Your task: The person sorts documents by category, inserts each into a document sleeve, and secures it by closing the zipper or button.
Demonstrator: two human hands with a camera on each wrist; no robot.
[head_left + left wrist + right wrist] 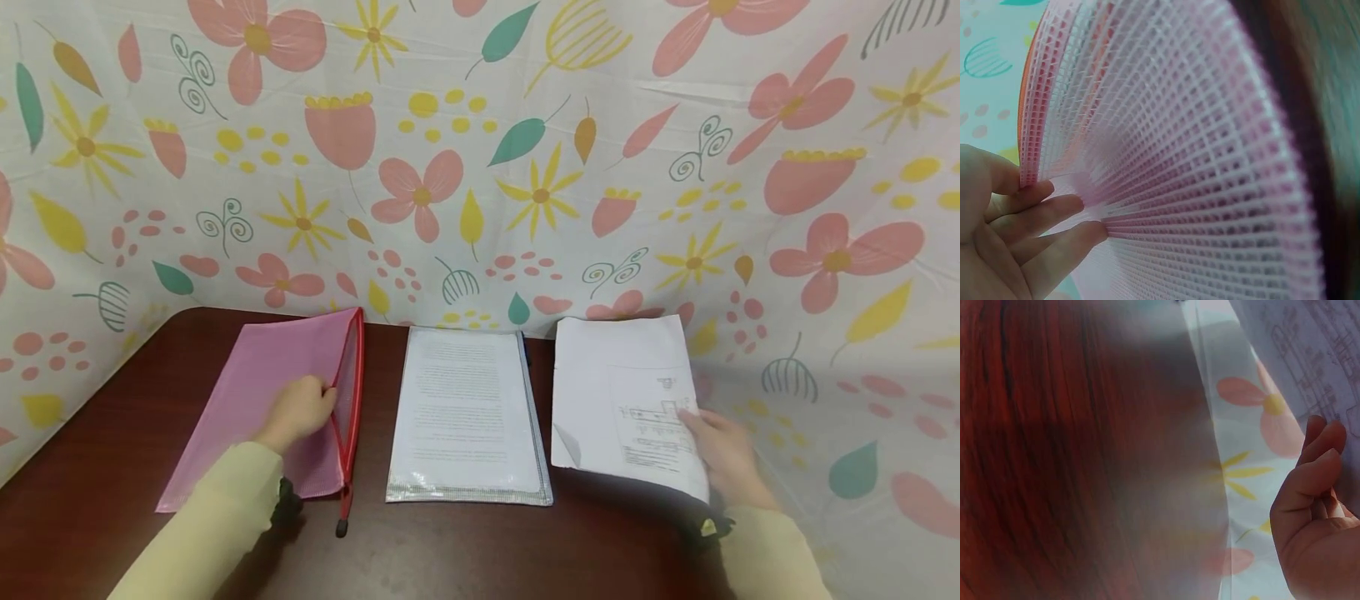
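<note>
On the left lies a pink mesh zipper pouch [258,375] with a red zipper edge, its mouth parted. My left hand [300,410] pinches the upper layer at that mouth; the left wrist view shows the thumb and fingers [1041,212] on the mesh edge [1034,125]. At the right, my right hand [723,450] grips white printed paper [622,400] by its right edge, thumb on top. The paper's near side is raised off the table, and its near-left corner curls up. In the right wrist view, fingers [1329,462] bend at the paper's edge [1310,356].
Between the two hands lies a clear zipper pouch [468,417] with a printed sheet inside. A zipper pull [342,527] hangs from the pink pouch's near end. The dark wooden table [450,550] meets a flower-patterned cloth [465,167] at the back and sides.
</note>
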